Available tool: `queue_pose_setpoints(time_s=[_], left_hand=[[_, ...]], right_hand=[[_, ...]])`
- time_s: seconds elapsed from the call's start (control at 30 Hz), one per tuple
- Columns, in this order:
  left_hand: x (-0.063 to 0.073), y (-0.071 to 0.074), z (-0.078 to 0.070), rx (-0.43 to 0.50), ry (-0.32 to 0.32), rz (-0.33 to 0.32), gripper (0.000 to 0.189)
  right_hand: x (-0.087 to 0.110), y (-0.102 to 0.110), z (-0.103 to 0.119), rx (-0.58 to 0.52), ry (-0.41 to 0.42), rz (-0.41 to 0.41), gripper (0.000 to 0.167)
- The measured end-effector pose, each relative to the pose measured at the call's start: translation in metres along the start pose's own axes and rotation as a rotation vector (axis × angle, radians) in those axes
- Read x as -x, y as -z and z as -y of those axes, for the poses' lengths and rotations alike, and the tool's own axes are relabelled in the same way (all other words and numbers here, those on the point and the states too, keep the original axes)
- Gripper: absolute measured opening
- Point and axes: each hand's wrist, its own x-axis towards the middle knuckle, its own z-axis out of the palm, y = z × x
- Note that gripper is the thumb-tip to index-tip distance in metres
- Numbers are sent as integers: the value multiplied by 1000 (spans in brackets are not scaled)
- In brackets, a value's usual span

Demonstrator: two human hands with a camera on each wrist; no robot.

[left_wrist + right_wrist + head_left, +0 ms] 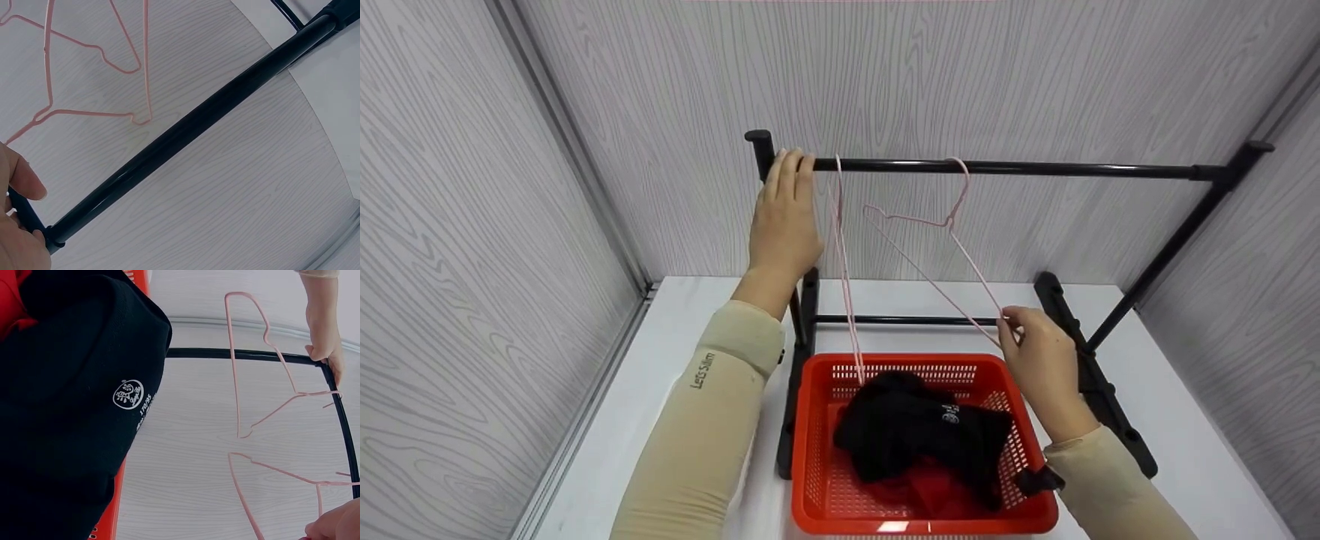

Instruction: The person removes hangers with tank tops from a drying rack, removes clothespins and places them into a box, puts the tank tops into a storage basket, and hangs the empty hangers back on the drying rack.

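Note:
A black clothes rack's top bar [1072, 170] crosses the head view. At its left end my left hand [785, 217] grips the bar, fingers over the top; the left wrist view shows the thumb beside it. Two pink wire hangers hook over the bar. The left hanger [847, 274] hangs nearly edge-on, close to my left hand. On the other hanger [915, 219], my right hand [1041, 360] pinches the lower right corner, tilting it toward me. Below lies a black garment [915, 427] with a white print, heaped over red cloth [934, 487].
A red plastic basket [802, 450] holds the clothes and stands on a white surface [660, 360] between the rack's black feet [1099, 382]. A lower crossbar [907, 320] runs behind it. Grey wood-grain panels [660, 90] enclose the back and both sides.

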Motion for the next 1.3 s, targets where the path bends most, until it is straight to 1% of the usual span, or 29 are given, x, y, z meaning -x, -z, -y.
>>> queue_pose_setpoints(time_s=[0.1,0.23,0.53,0.73,0.83,0.97,1.07,1.17,1.3], left_hand=[[1,1,1,11,11,10,87],[1,2,0,25,16,16,87],[0,3,-2,15,1,14,87],[1,3,-1,7,-7,18,84],[0,3,-1,-1,-12,21,88],[1,2,-1,-31,-16,65,95],[2,2,-1,-41,-18,90,94],[4,2,-2,-28,-24,69,86],[12,0,-2,9,-44,-2,77]], right_hand=[[1,-1,0,7,20,1,13],[1,-1,-1,15,26,11,13],[5,-1,-2,6,15,14,12],[9,-1,-1,5,20,30,15],[10,-1,-1,10,29,35,15],[12,0,-3,20,44,40,15],[12,0,-4,21,56,33,15],[12,0,-5,14,64,24,15],[13,0,-5,3,73,21,14]])
